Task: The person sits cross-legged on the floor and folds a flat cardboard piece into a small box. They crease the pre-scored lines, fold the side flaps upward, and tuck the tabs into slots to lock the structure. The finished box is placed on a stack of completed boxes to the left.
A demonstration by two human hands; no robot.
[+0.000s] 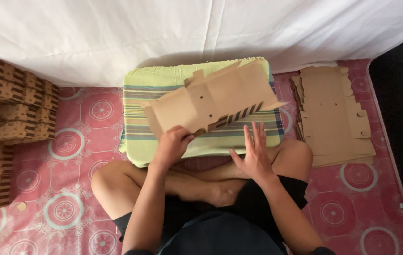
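Head view — left hand pinches cardboard blank | long axis rises rightward

- Flat brown die-cut cardboard box blank with black stripes, at centre, gripped by the left hand.
- Stack of flat brown blanks at three o'clock.
- Folded brown striped boxes piled at nine o'clock.

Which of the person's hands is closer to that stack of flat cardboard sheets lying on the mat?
The right hand. It hovers open beside the stack of flat cardboard sheets, while the left hand is farther away, gripping the unfolded cardboard blank over the pillow.
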